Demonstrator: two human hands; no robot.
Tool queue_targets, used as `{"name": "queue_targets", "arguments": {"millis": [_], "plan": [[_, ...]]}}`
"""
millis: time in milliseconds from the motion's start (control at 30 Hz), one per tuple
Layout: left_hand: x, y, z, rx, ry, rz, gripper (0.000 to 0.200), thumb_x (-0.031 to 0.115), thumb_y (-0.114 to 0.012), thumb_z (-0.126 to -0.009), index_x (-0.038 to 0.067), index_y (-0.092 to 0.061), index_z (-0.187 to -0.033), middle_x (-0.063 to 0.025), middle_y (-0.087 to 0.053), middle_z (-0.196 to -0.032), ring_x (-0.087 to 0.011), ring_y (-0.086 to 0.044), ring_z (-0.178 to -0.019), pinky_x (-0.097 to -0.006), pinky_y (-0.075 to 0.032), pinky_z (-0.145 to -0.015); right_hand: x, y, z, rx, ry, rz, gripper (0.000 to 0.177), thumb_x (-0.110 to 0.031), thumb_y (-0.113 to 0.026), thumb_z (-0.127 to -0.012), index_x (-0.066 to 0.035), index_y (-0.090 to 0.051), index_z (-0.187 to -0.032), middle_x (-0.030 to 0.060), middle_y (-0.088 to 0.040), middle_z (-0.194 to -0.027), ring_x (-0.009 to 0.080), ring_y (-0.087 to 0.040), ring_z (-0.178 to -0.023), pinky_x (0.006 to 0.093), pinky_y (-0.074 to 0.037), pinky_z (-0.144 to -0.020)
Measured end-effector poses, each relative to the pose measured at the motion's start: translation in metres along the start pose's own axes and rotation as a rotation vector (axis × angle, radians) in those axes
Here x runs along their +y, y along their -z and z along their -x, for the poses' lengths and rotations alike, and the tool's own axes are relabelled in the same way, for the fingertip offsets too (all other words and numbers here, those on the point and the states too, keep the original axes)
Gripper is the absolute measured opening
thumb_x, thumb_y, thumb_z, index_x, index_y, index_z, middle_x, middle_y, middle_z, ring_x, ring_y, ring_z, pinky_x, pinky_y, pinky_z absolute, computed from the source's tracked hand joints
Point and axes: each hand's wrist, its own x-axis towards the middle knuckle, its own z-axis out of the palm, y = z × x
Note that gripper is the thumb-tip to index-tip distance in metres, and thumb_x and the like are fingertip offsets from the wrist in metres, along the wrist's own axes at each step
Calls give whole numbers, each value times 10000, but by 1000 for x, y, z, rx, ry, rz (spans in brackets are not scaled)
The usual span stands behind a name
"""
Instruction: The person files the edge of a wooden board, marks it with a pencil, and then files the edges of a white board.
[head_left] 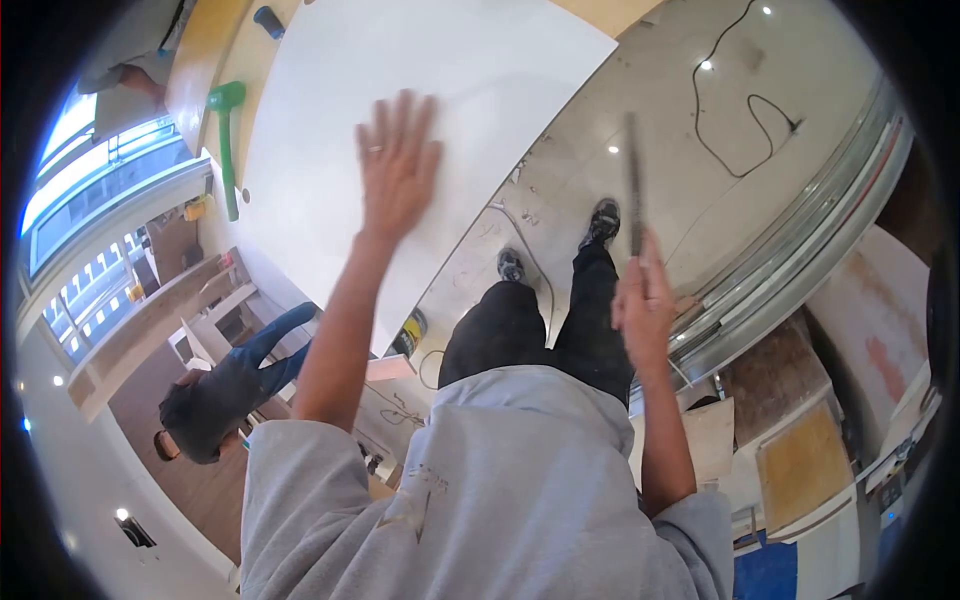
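Observation:
My left hand (397, 165) lies flat with its fingers spread on a large white panel (330, 110), near the panel's lower right part. A ring shows on one finger. My right hand (643, 300) is raised over the floor, closed around a long thin grey tool (633, 180) that points away from me. My grey sweatshirt, dark trousers and shoes (603, 220) fill the middle of the view.
A green rubber mallet (228, 140) lies on the wooden table (200, 60) beside the panel. Another person (225, 395) crouches at the lower left. A black cable (735, 110) snakes over the glossy floor. Metal rails (800, 250) and boards (800, 460) lie at the right.

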Motion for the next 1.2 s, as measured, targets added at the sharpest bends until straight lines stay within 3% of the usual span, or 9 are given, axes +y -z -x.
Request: {"name": "queue_targets", "arguments": {"millis": [100,133,267,300,433,667,767,900,1200], "plan": [[-30,5,18,24,55,93,566,423,-381,-1148,266,-401,-1691,-92,-306,-1781,-381,-191,-1660,-569,-56,-1346,13,-47,21,-17,450,318,528,-173,-649,-1087,-146,-538,-1602,130,-747,-936,268,-653,-679,379,-556,-668],[-30,5,19,37,54,95,568,428,-383,-1147,265,-401,-1691,-92,-306,-1781,-381,-192,-1660,-570,-57,-1346,11,-57,32,-61,382,353,561,-146,-669,-1067,-169,-530,-1610,149,-751,-984,315,-666,-724,414,-562,-700],[-31,-1,24,78,47,76,572,429,-378,-1149,277,-385,-1700,-82,-298,-1786,-355,-189,-1665,-548,-58,-1350,54,-80,62,13,597,607,586,-77,-681,-1040,-245,-572,-1592,120,-602,-849,303,-582,-655,434,-524,-630],[-32,-2,25,85,40,63,572,423,-373,-1151,284,-376,-1705,-77,-294,-1789,-342,-185,-1669,-535,-57,-1352,62,-86,70,58,602,635,645,-27,-688,-999,-286,-587,-1581,119,-511,-776,307,-569,-633,440,-524,-616],[-34,-6,25,137,23,109,569,441,-377,-1149,294,-384,-1699,-76,-299,-1786,-350,-185,-1667,-551,-50,-1350,49,-100,60,162,563,838,719,-36,-676,-939,-369,-586,-1570,142,-560,-798,384,-636,-703,489,-559,-673],[-39,-11,28,158,1,104,584,455,-366,-1147,270,-374,-1702,-100,-298,-1783,-363,-170,-1668,-570,-34,-1347,-39,-135,-27,225,459,668,638,-95,-630,-993,-366,-574,-1568,198,-610,-828,432,-647,-734,515,-543,-703],[-38,-13,24,158,-3,113,591,462,-359,-1147,268,-365,-1705,-106,-299,-1782,-368,-164,-1669,-576,-34,-1345,24,-138,17,216,637,736,646,-89,-639,-986,-365,-581,-1566,178,-598,-813,415,-651,-732,513,-542,-694],[-40,-15,25,158,8,117,597,471,-352,-1147,268,-358,-1708,-112,-300,-1781,-374,-164,-1668,-581,-33,-1344,78,-155,130,146,411,752,695,-37,-640,-948,-381,-605,-1551,156,-560,-789,392,-671,-773,513,-560,-697],[-42,-16,27,150,-6,137,596,467,-340,-1151,276,-342,-1715,-94,-285,-1789,-361,-160,-1670,-569,-21,-1350,4,-160,2,240,559,655,631,-100,-627,-998,-402,-583,-1549,216,-685,-865,424,-697,-790,507,-563,-759]]}}
